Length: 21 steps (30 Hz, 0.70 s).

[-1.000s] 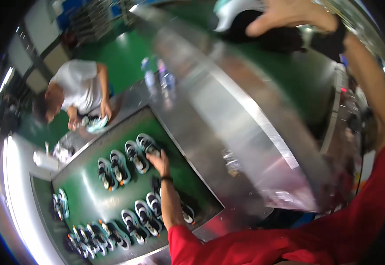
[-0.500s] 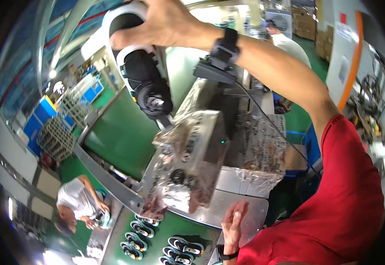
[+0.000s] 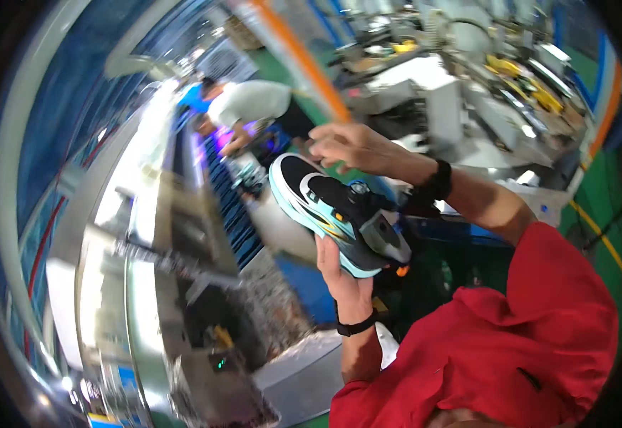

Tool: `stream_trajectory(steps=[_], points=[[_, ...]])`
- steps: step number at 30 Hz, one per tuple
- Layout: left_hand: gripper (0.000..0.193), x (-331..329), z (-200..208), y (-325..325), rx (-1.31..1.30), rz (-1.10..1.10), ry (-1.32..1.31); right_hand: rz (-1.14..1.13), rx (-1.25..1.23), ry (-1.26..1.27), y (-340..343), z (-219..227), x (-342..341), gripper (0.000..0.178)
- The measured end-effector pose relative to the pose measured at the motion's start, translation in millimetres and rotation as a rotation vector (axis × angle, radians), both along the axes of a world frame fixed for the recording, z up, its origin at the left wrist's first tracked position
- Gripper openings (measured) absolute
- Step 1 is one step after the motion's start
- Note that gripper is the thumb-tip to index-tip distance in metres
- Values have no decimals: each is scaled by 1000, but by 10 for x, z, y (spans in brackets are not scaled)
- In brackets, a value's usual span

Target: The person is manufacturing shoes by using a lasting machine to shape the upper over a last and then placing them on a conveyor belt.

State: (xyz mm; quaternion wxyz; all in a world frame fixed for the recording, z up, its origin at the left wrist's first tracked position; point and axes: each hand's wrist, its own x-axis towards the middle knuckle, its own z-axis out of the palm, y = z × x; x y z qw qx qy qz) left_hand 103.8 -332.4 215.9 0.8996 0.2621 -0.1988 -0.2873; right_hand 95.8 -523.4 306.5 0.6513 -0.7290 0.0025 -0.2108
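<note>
1. the shoe (image 3: 332, 214), black with a teal sole, now sits low in front of the chest; half a second ago the right hand alone held it overhead.
2. the left hand (image 3: 343, 274) has come up from the bench and is under the shoe's sole, palm up, fingers curled around the heel end and grasping it.
3. the right hand (image 3: 350, 146) is just above the toe end, fingers spread and loose; it looks released or barely touching, though blur makes the contact hard to tell.
4. judging from this, the shoe has passed from the right hand to the left, and the left now carries its weight.
5. the shoe lies tilted, toe toward the upper left, heel toward the lower right, with the upper facing the camera.
6. the view has swung too: the tray of shoes seen a second ago is out of sight, and a long conveyor (image 3: 225, 207) runs away at left.
7. a person in a grey shirt (image 3: 250, 103) bends over that line, well apart from the shoe.
8. both wrists wear black bands; the sleeve (image 3: 539, 314) is red.
</note>
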Motion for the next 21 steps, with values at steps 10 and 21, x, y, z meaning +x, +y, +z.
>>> stream_trajectory(steps=[10, 21], points=[[43, -1180, -519, -2768, 569, -203, -302, -741, 185, 20, -1896, -1593, -2153, 63], [58, -852, -1756, -5841, 955, -206, -979, -1343, 100, 120, -3391, -1695, -3673, 52]])
